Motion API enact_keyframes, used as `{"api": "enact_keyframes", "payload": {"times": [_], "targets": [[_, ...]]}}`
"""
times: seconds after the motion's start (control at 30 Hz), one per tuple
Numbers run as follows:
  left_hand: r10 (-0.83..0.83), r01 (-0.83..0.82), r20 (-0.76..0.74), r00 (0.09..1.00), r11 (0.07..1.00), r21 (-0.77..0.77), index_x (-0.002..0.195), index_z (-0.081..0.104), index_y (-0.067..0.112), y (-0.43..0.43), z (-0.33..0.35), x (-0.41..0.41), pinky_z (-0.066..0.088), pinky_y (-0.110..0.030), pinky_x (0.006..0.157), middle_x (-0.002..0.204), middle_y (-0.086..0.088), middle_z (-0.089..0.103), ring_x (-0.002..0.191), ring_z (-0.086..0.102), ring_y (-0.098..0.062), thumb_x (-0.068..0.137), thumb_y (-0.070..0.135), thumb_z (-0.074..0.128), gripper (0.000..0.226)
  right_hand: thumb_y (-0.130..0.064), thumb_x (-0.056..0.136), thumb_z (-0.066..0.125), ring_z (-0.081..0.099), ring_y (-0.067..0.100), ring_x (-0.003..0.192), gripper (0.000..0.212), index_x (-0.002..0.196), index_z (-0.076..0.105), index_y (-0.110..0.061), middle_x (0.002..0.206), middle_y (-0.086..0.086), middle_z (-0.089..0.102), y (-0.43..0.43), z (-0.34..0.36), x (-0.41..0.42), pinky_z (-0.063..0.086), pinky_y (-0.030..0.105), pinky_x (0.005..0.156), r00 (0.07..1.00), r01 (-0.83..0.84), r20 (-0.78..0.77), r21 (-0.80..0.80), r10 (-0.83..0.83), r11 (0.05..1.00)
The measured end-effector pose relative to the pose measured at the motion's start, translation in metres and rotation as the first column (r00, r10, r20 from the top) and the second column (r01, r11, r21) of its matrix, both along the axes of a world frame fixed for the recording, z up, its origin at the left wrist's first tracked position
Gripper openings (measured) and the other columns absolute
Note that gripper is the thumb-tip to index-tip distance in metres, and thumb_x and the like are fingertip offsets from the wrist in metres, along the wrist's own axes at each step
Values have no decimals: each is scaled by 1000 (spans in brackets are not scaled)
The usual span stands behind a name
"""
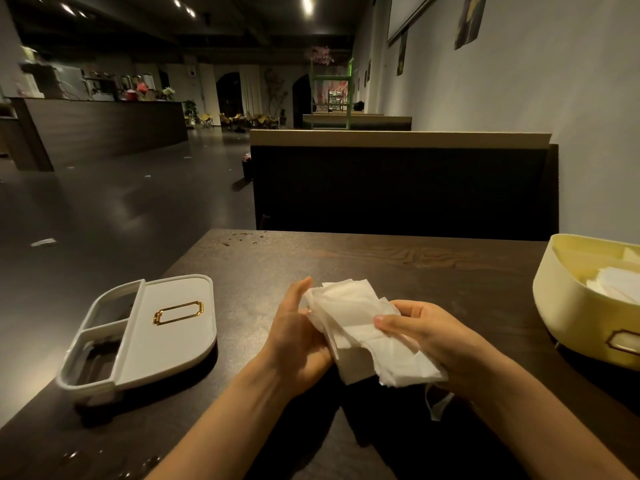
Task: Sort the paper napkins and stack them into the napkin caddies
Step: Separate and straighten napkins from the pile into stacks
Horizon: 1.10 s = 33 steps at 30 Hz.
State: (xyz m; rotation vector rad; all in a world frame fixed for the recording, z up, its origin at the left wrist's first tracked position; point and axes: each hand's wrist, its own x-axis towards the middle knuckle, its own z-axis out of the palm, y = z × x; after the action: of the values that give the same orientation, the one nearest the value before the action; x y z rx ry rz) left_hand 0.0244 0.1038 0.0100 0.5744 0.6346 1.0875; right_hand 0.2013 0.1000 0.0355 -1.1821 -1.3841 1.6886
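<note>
Though in both hands (294,341) (433,336), napkins (349,317) askew.

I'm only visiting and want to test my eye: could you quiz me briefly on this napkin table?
1. True or false: the left hand and the right hand both hold the napkins.
2. Fill in: the grey caddy stands on the ___ side of the table.
3. Which caddy shows napkins inside? A the grey one; B the yellow caddy; C both.

Key: 1 true; 2 left; 3 B.
</note>
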Motion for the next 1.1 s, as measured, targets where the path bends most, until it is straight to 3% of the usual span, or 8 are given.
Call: {"api": "enact_keyframes", "payload": {"times": [0.17, 0.37, 0.5, 0.57, 0.67, 0.77, 0.93, 1.1], "targets": [[-89, 92, -42, 995, 992, 88, 111, 55, -4, -5, 5, 1, 55, -26, 55, 73, -15, 68, 61, 67, -23, 88, 25, 31, 45, -15, 95, 51, 64, 16, 53, 24, 105, 62, 3, 67, 7, 69, 4, 0, 3, 51, 24, 46, 998, 50, -39, -106, -54, 993], [-50, 59, -133, 990, 996, 65, 109, 58, 1, -6, 0, 7, 52, -21, 48, 72, -10, 70, 57, 67, -18, 91, 22, 47, 30, -11, 87, 61, 69, 23, 73, 27, 112, 61, -1, 94, 16, 71, 3, -5, 0, 55, 30, 58, 1000, 13, -21, -13, -13, 1000], [53, -46, -228, 972, 998, 36, 116, 58, -2, 1, -9, 5, 55, -39, 76, 88, -17, 70, 78, 67, -27, 90, 17, 52, 32, -7, 76, 73, 70, 24, 79, 40, 114, 60, -8, 98, 13, 70, 0, -6, -2, 56, 29, 62, 999, -42, 17, 16, 42, 999], [109, -107, -216, 970, 994, 19, 114, 58, -1, 4, -9, 1, 52, -44, 85, 97, -21, 68, 88, 65, -31, 90, 14, 52, 29, -1, 72, 76, 70, 27, 85, 50, 117, 57, -5, 105, 17, 68, 1, -5, 0, 57, 32, 67, 995, -91, -31, -13, 90, 996], [193, -203, -139, 971, 978, -55, 109, 58, 1, 7, -5, -6, 53, -46, 79, 102, -22, 69, 92, 66, -33, 93, 12, 51, 21, 6, 73, 72, 68, 33, 94, 48, 118, 58, -1, 110, 21, 67, 2, -4, 5, 58, 35, 73, 983, -150, -118, -53, 143, 987], [258, -265, -70, 964, 958, -111, 108, 59, -1, 7, -2, -9, 53, -48, 76, 95, -22, 70, 90, 67, -33, 92, 11, 55, 20, 7, 75, 68, 68, 28, 85, 40, 114, 60, 2, 101, 19, 69, 1, -5, 5, 57, 31, 69, 983, -167, -79, -12, 166, 986], [346, -341, 13, 938, 929, -146, 109, 58, -1, 12, 2, -18, 51, -51, 85, 108, -25, 66, 100, 64, -36, 92, 10, 55, 21, 2, 77, 66, 63, 22, 72, 31, 107, 64, 3, 90, 15, 67, 1, 0, 10, 56, 28, 62, 996, -73, -40, 50, 75, 996], [356, -354, -4, 935, 929, -104, 109, 55, 1, 11, 2, -19, 52, -47, 72, 105, -23, 66, 94, 65, -33, 94, 10, 50, 18, -5, 79, 63, 64, 21, 76, 35, 114, 63, -6, 97, 13, 67, 6, 7, 23, 56, 28, 65, 972, 44, -233, 72, -26, 996]]}}
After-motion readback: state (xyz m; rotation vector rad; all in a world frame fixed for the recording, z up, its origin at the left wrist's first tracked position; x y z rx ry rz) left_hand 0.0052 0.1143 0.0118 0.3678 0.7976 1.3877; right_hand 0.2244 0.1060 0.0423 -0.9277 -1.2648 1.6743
